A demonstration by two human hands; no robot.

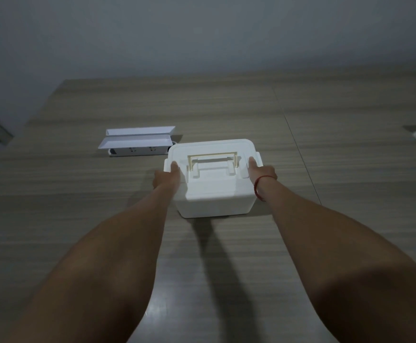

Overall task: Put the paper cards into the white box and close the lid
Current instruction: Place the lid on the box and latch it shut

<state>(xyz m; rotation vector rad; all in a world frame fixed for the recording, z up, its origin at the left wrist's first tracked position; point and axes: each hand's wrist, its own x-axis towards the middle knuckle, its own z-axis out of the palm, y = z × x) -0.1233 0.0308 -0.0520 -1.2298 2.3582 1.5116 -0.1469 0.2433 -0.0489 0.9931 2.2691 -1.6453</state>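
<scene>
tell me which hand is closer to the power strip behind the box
Left. The left hand grips the white box on the side facing the power strip; the right hand holds the box's far side.

I see two bare forearms, no sleeves anywhere in view. My left hand [167,178] wears nothing that I can make out. Just behind the grip of my right hand [261,173], a thin red string bracelet [257,188] loops the wrist. No rings or watch show; most fingers are hidden.
</scene>
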